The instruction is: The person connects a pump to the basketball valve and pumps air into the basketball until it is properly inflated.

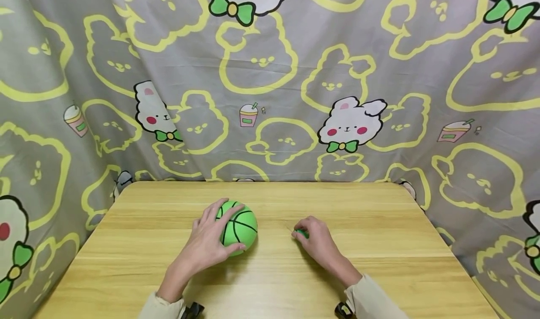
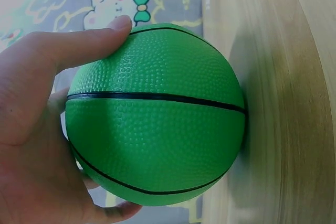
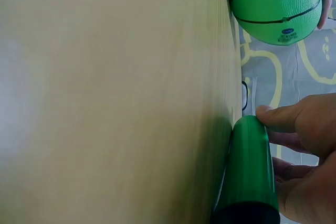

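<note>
A small green basketball point(image 1: 243, 230) with black lines rests on the wooden table, left of its middle. My left hand point(image 1: 208, 237) grips it from the left, fingers over its upper side and the thumb low on the near side. In the left wrist view the ball point(image 2: 157, 119) shows its pebbled skin, with the thumb and fingertips of the left hand point(image 2: 31, 103) around it. To the right, my right hand point(image 1: 317, 240) holds a green cylinder point(image 3: 249, 166) with a black end, low along the tabletop. Most of the cylinder is hidden by the hand in the head view.
The light wooden table point(image 1: 358, 206) extends to a back edge by a grey curtain point(image 1: 270, 145) printed with cartoon animals, which also hangs on both sides. A dark wrist strap point(image 1: 191, 310) shows below the left sleeve point(image 1: 162, 307), and another strap point(image 1: 343, 310) at the right wrist.
</note>
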{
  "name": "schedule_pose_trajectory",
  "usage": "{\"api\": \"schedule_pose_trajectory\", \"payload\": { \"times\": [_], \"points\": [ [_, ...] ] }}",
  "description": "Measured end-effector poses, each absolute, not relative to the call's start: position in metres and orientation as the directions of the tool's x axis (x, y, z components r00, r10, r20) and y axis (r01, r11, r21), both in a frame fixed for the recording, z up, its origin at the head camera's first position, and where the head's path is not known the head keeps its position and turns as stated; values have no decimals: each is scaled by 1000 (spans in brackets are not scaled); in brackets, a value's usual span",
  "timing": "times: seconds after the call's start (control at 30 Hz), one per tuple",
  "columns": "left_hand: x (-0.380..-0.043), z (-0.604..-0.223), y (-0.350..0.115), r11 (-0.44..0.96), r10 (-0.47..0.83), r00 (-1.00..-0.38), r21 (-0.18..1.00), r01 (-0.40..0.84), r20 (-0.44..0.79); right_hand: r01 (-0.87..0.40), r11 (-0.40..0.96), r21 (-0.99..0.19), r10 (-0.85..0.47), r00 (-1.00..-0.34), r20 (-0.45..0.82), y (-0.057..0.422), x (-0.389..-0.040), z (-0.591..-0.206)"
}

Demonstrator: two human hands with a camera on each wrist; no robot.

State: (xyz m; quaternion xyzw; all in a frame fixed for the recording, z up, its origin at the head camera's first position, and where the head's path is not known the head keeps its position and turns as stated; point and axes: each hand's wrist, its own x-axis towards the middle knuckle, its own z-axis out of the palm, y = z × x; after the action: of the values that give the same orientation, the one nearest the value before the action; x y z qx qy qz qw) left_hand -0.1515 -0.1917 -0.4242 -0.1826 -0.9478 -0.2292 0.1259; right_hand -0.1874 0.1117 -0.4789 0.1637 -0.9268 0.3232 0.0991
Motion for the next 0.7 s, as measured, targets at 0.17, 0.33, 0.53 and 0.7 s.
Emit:
{"api": "schedule_pose_trajectory", "payload": {
  "times": [0.17,0.33,0.53,0.7],
  "points": [
    [-153,-424,-190,829,287,-903,391,401,318,-357,751,-555,-280,-934,222,120,-176,-472],
    [-153,-424,-192,832,283,-905,389,396,317,-342,796,-499,-310,-939,150,129,-166,-464],
    [-153,-425,-192,823,284,-901,398,405,329,-331,799,-502,-292,-943,157,133,-164,-466],
    [-154,-427,-187,805,304,-880,395,442,365,-340,802,-491,-254,-939,233,130,-164,-471]
  ]
}}
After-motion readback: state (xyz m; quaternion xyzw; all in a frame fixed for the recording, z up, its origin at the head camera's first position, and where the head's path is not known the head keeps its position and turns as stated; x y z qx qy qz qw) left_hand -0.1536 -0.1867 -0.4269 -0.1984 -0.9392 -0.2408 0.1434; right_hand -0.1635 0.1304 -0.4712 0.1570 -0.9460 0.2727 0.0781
